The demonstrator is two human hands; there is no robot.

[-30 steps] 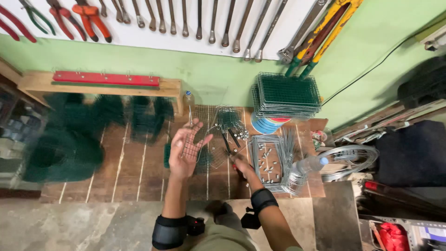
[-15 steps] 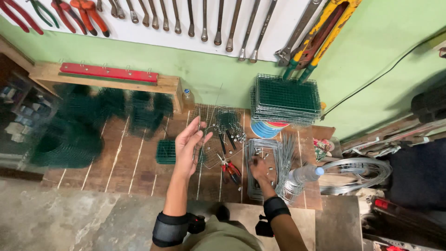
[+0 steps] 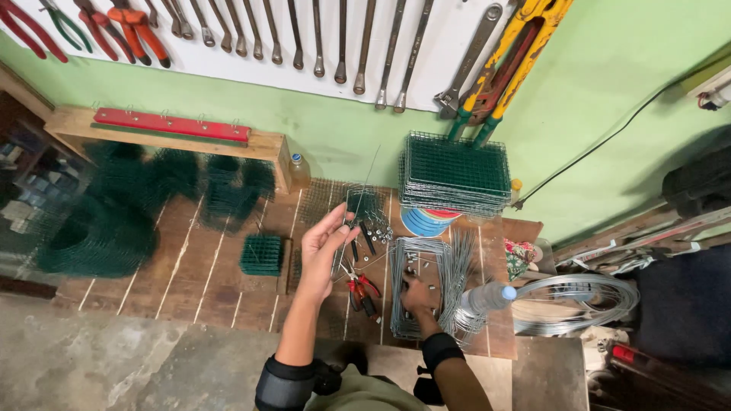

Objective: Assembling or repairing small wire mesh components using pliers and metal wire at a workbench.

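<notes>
Wooden bench (image 3: 190, 281) carries everything, stock spread within arm's reach. Rolls of green mesh (image 3: 99, 228) sit far left, out of the work zone. Stack of green mesh panels (image 3: 455, 171) against the wall at the back, coil of wire (image 3: 579, 301) at right edge beside a clear bottle (image 3: 483, 297). Wire tray (image 3: 417, 285) lies flat in front of the person, likely to keep small parts together. Red-handled pliers (image 3: 362, 293) lie between the hands, easy to grab. Left hand (image 3: 320, 255) raised above bench, fingers (image 3: 339, 222) pinched together on a thin straight wire (image 3: 364, 186) that points up. Right hand (image 3: 417, 295) down inside the tray, fingers curled on small parts; cannot tell if anything is gripped.
</notes>
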